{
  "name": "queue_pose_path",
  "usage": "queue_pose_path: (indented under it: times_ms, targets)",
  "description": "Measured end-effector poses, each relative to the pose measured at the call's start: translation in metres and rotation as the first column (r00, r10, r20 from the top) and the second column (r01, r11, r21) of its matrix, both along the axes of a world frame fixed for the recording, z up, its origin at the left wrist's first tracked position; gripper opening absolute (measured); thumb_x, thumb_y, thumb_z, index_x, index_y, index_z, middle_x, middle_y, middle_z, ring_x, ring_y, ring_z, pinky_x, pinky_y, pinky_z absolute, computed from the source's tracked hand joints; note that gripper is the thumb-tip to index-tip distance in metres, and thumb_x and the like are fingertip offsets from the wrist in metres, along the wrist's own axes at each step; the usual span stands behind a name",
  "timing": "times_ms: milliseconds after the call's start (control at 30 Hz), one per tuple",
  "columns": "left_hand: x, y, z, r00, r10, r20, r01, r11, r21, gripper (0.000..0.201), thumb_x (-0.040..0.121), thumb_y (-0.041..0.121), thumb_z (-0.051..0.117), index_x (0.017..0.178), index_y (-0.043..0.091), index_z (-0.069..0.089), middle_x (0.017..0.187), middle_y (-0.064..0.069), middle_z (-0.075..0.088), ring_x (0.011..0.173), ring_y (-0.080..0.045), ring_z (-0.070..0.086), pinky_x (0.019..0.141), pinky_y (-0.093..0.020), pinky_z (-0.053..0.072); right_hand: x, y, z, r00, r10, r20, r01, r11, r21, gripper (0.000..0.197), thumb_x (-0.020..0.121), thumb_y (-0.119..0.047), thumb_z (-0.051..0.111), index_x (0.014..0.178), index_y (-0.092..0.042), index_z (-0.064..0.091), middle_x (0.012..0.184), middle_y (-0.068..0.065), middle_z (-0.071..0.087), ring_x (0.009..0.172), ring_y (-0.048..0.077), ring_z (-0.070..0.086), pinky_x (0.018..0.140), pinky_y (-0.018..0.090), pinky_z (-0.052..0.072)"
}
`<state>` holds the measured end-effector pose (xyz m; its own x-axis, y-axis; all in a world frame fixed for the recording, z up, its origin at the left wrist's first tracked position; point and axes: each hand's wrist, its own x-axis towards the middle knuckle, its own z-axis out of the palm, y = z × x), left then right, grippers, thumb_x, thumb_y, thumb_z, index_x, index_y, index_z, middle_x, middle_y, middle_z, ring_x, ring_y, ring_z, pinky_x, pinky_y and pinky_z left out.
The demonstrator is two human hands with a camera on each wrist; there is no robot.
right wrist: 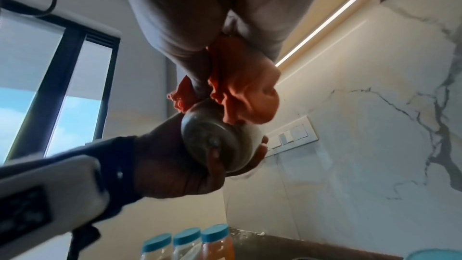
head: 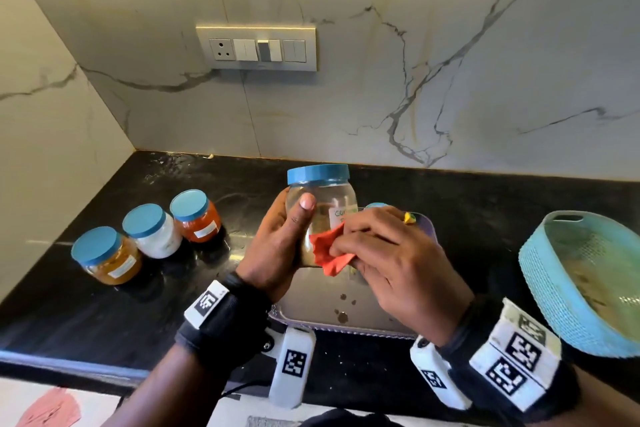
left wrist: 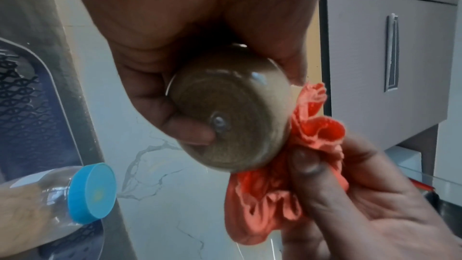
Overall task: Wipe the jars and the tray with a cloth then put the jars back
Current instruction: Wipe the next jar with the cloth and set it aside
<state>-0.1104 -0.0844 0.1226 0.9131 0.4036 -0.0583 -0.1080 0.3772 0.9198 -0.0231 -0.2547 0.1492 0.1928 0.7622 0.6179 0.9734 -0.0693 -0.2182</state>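
Note:
My left hand [head: 285, 241] grips a clear jar [head: 323, 199] with a blue lid, held up over the tray [head: 311, 317]. Its thumb lies across the front of the glass. My right hand [head: 375, 248] pinches a crumpled orange-red cloth [head: 329, 253] and presses it against the jar's lower side. In the left wrist view the jar's brownish base [left wrist: 230, 114] faces the camera, with the cloth [left wrist: 287, 195] bunched at its right. The right wrist view has the cloth [right wrist: 240, 86] sitting on the jar's base [right wrist: 215, 141].
Three blue-lidded jars stand on the black counter at left: amber [head: 107, 256], white [head: 152, 230] and orange [head: 195, 215]. Another jar's lid [head: 375, 205] peeks from behind my right hand. A blue basket [head: 571, 288] sits at the right. The marble wall is close behind.

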Motion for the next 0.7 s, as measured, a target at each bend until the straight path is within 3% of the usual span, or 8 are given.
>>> queue_pose_path:
  times_ms: [167,300,433,467,533,600,700]
  targets:
    - [0.003,-0.010,0.003,0.999,-0.040,-0.027,0.041,0.998,0.039,0.097,0.065,0.069,0.081,0.140,0.017,0.048,0.128,-0.017,0.065,0.113,-0.040,0.067,0.069,-0.051,0.061,0.027,0.013,0.015,0.983,-0.050,-0.175,0.068,0.993,0.095,0.021,0.091,-0.013,0.051,0.099,-0.009,0.070,0.105,0.004,0.063,0.096,0.018,0.062,0.086,0.028,0.053]
    - [0.009,-0.010,0.003,1.000,-0.005,-0.017,0.004,1.000,-0.009,0.089,0.074,0.065,0.077,0.141,0.015,0.048,0.129,-0.026,0.062,0.102,-0.038,0.068,0.060,-0.042,0.058,0.023,0.013,0.017,0.983,-0.003,-0.183,0.024,0.994,0.109,0.025,0.092,-0.012,0.049,0.095,-0.014,0.073,0.105,0.004,0.061,0.096,0.018,0.060,0.082,0.029,0.053]
    - [0.011,-0.005,-0.003,1.000,-0.007,0.010,0.007,0.995,-0.098,0.081,0.083,0.057,0.068,0.145,0.009,0.047,0.134,-0.036,0.054,0.107,-0.042,0.062,0.074,-0.048,0.057,0.008,-0.003,0.002,0.998,0.054,-0.015,-0.053,0.998,0.014,0.018,0.089,-0.002,0.064,0.095,-0.016,0.074,0.110,0.003,0.064,0.097,0.018,0.062,0.080,0.033,0.057]
    - [0.011,-0.005,-0.005,1.000,-0.006,0.002,0.006,0.995,-0.101,0.078,0.084,0.056,0.064,0.144,0.009,0.047,0.131,-0.036,0.055,0.103,-0.041,0.062,0.073,-0.046,0.057,0.010,-0.004,0.001,0.998,0.067,-0.008,-0.067,0.998,0.014,0.017,0.090,-0.004,0.062,0.095,-0.015,0.074,0.110,0.004,0.065,0.096,0.018,0.062,0.080,0.033,0.057]
    - [0.012,-0.010,-0.006,1.000,-0.022,-0.015,0.021,0.997,-0.078,0.076,0.083,0.057,0.059,0.142,0.010,0.049,0.120,-0.032,0.061,0.091,-0.036,0.065,0.063,-0.040,0.056,0.021,-0.001,0.006,0.998,0.049,-0.047,-0.047,0.998,0.041,0.020,0.091,-0.008,0.054,0.094,-0.012,0.073,0.107,0.004,0.064,0.094,0.016,0.062,0.082,0.030,0.057]
    - [0.013,-0.017,-0.006,1.000,-0.029,-0.012,0.029,0.997,-0.066,0.074,0.083,0.055,0.060,0.141,0.009,0.047,0.119,-0.030,0.062,0.091,-0.035,0.067,0.056,-0.037,0.055,0.037,0.008,0.015,0.988,0.009,-0.153,0.005,0.996,0.091,0.020,0.088,-0.004,0.053,0.091,-0.011,0.071,0.103,0.002,0.063,0.094,0.012,0.060,0.085,0.027,0.054]
    - [0.017,-0.022,-0.002,1.000,-0.002,0.011,0.003,0.993,-0.121,0.073,0.083,0.051,0.062,0.138,0.005,0.048,0.117,-0.030,0.062,0.092,-0.034,0.067,0.056,-0.037,0.057,0.046,0.015,0.027,0.968,0.008,-0.250,0.026,0.991,0.130,0.017,0.085,-0.002,0.056,0.088,-0.010,0.071,0.097,0.001,0.062,0.091,0.015,0.061,0.081,0.029,0.052]
